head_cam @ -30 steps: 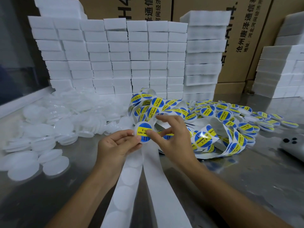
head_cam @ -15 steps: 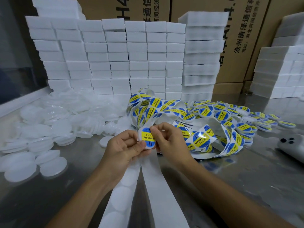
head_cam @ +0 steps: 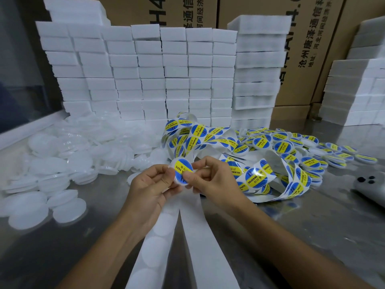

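A round white lid [head_cam: 183, 171] carrying a blue and yellow "soldering paste" sticker is held above the metal table [head_cam: 291, 222]. My left hand [head_cam: 150, 190] pinches its left edge between thumb and fingers. My right hand [head_cam: 210, 180] pinches its right side, with the thumb on the sticker. A tangled strip of the same stickers [head_cam: 250, 174] lies just right of my hands. Two bands of emptied white backing paper [head_cam: 183, 243] run from under my hands toward me.
Several plain white lids [head_cam: 62, 163] are piled at the left. Stickered lids [head_cam: 302, 147] lie heaped at the right. White foam blocks [head_cam: 145, 80] are stacked along the back before cardboard boxes [head_cam: 308, 49]. A phone [head_cam: 370, 186] lies at the right edge.
The lid has turned in my fingers, so the yellow band now runs steeply instead of level. Both hands have stayed together over the backing paper, shifting their pinch slightly.
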The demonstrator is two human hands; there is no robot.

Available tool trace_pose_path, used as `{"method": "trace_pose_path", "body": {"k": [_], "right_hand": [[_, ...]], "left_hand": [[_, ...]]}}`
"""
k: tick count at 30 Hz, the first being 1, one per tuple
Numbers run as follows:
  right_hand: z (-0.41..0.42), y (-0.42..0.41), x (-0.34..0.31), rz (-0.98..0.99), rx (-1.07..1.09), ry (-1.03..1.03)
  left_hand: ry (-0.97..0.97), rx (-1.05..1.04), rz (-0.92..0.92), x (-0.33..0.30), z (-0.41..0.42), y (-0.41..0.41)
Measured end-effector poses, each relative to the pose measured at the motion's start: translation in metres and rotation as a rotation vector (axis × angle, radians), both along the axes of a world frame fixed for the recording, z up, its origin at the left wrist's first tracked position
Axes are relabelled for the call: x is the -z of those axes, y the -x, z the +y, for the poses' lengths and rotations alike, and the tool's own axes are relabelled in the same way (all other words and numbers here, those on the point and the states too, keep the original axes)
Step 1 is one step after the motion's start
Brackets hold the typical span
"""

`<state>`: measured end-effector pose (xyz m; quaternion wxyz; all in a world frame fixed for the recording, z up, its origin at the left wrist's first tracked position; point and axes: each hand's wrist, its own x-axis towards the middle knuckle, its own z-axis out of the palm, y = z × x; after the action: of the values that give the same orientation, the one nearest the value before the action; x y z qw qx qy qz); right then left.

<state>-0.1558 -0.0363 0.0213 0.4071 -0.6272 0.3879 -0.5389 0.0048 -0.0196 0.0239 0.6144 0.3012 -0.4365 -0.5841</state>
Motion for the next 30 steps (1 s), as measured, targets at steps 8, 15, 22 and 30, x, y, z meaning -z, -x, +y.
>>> {"method": "trace_pose_path", "body": {"k": [8,15,22,30], "right_hand": [[-0.001,-0.010,0.009,0.031,0.210,0.171],[0.005,-0.012,0.003,0.126,-0.026,0.139],[0.004,-0.016,0.006,0.026,0.064,0.043],[0.007,-0.008,0.005,0.625,0.098,0.480]], "left_hand": [[0.010,0.013,-0.144,0.000,0.001,0.002],[-0.029,-0.193,-0.137,0.004,-0.005,-0.001],[0.010,-0.212,-0.292,0.006,-0.001,0.002],[-0.014,-0.282,-0.166,0.006,-0.003,-0.002]]}}
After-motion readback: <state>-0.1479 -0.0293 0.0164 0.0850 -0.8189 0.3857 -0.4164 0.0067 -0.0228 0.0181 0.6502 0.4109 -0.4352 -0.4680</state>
